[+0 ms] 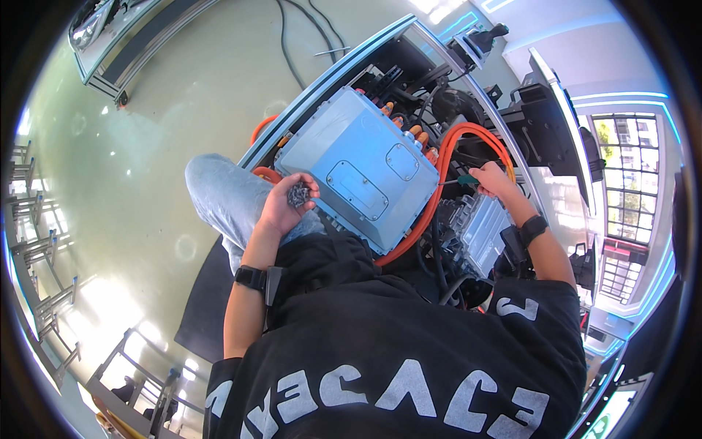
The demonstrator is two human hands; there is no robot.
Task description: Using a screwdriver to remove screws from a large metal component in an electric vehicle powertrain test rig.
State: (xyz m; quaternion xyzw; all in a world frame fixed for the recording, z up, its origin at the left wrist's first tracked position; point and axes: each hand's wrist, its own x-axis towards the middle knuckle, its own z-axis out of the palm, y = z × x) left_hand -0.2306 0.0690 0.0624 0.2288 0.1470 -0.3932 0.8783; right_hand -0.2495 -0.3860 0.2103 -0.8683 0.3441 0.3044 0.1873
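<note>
Slim tool with a green handle [466, 179] in my right hand [491, 180], at the right edge of the big pale-blue metal box [351, 157].
My right fingers close round the handle, the thin shaft pointing in by the thick bright-orange cables [479, 130]; a slip there could, I judge, scuff their sheathing. My left hand [280, 209] cups a clump of small dark-grey pieces [297, 194] by the box's near-left edge; loosened fingers or a knock could spill them inside the silver metal-railed frame [365, 60].
</note>
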